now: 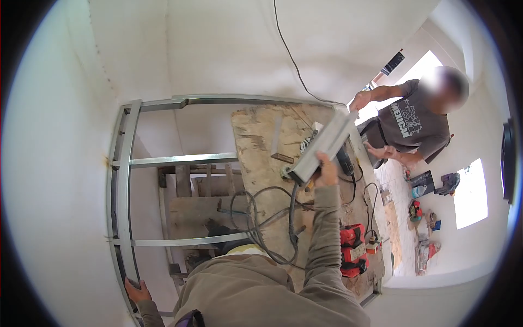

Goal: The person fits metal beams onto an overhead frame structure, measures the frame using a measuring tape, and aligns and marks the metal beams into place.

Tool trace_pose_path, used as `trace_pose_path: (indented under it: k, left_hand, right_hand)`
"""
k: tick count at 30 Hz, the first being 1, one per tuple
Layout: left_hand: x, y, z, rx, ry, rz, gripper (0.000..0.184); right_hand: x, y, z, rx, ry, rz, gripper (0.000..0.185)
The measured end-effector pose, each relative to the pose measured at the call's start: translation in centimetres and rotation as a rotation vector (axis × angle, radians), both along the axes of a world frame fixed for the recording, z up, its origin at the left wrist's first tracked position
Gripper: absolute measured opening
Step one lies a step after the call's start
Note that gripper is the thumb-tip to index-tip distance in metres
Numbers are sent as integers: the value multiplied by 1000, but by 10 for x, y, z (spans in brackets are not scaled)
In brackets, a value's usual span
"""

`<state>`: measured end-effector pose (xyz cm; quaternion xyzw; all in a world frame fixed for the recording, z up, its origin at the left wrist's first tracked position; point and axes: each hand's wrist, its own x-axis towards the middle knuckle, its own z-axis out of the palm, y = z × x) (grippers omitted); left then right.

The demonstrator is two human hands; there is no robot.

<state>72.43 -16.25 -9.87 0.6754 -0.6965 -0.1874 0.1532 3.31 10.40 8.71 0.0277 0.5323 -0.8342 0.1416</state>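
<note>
The metal channel (326,141) is over the wooden board (251,131), held by the right hand (327,170), with a co-worker's hand (360,101) at its far end; steady support seems best. The left hand (139,291) touches the metal frame (126,191), how closed I cannot tell.

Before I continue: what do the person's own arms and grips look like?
The right sleeve is grey-brown, long and heavily creased; the left sleeve looks similar, though little shows. The left grip and right grip are bare, ungloved hands. No sleeve markings are visible.

Building site – bare metal framing (125,191)
</note>
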Motion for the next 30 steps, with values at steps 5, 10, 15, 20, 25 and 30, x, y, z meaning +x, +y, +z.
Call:
trace_pose_path:
  k: [5, 10, 15, 20, 25, 30]
  left_hand:
    - [6, 0, 1, -7, 0, -19, 70]
    - [-7, 6, 13, -51, -57, -30, 70]
    - [5, 1, -2, -32, 37, -55, 70]
    - [-45, 6, 73, 272, -291, -136, 68]
    - [8, 1, -7, -3, 76, -90, 70]
    - [7, 4, -4, -22, 37, -61, 71]
  right_hand:
    - [-1, -76, -46, 185, -96, 241, 45]
    - [-53, -139, -115, 616, -109, 310, 57]
    - [-88, -159, -158, 1050, 127, 244, 68]
    - [-72, -136, -93, 1226, 17, 301, 79]
    - [-104, -114, -169, 1092, -6, 268, 79]
    - [-98, -101, -156, 1453, 125, 385, 71]
